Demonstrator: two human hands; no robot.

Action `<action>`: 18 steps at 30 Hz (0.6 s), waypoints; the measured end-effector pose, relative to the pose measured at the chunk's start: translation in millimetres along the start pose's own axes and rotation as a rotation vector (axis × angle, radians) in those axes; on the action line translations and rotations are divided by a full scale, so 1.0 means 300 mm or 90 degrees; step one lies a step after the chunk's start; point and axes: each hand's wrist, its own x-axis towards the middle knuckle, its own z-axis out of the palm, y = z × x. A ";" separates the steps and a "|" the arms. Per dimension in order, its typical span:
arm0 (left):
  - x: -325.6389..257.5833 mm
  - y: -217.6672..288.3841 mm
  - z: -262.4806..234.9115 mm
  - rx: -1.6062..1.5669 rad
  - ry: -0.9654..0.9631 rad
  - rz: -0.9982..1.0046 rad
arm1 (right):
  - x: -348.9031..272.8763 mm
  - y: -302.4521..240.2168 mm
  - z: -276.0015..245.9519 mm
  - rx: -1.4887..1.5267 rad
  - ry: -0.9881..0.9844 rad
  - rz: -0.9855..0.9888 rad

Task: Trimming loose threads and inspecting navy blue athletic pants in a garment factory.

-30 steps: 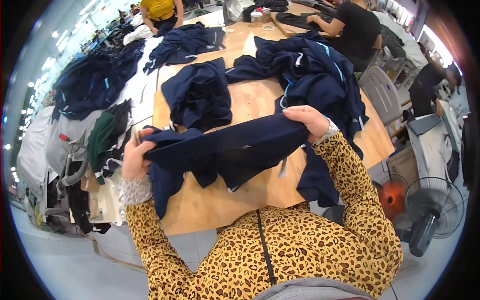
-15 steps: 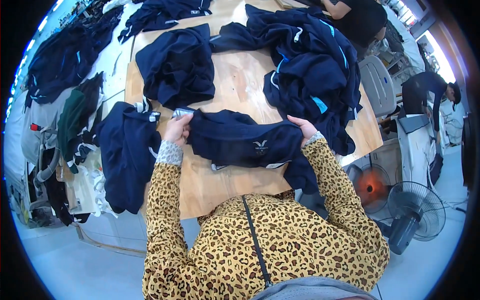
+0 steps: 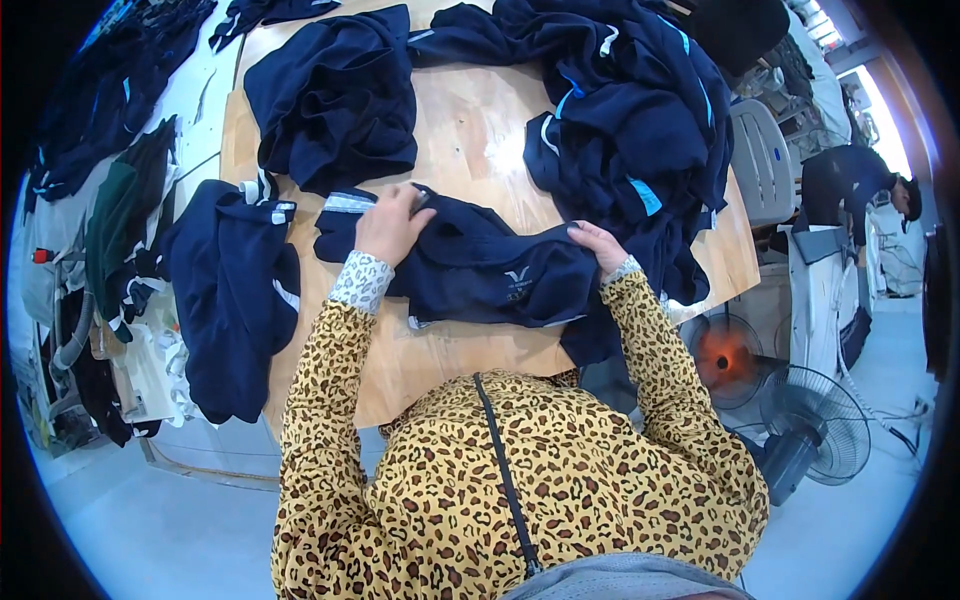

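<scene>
A navy garment [image 3: 480, 275] with a small pale print lies stretched across the front of the wooden table, between my hands. My left hand [image 3: 393, 225] is closed on its upper edge, left of the middle, with fingertips pinching the cloth. The garment's left end, with a whitish patch [image 3: 350, 202], sticks out beyond that hand. My right hand [image 3: 600, 247] grips the right end, thumb on top and the other fingers mostly hidden by cloth. White trim shows along the lower edge. Part of the garment hangs down beside my right wrist.
Navy garments are heaped at the far left [image 3: 335, 100] and right [image 3: 640, 120] of the wooden table [image 3: 470, 120]. Another navy garment [image 3: 235, 300] hangs over the left edge. A fan [image 3: 815, 425] stands at the right, with a plastic chair [image 3: 762, 165] and a bending person [image 3: 850, 185] beyond.
My left hand has shifted right along the garment's upper edge, away from its left end, which now lies free. My right hand keeps its hold. The view has shifted slightly.
</scene>
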 end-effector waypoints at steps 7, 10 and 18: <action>-0.050 -0.017 -0.023 0.074 0.030 -0.191 | -0.242 -0.051 0.145 -0.880 -0.128 -0.478; -0.050 0.068 -0.015 0.062 0.122 -0.180 | -0.299 0.056 0.196 -1.044 -0.044 -0.688; -0.056 0.038 0.059 0.120 0.068 -0.201 | -0.332 0.287 0.154 -0.786 0.206 -0.499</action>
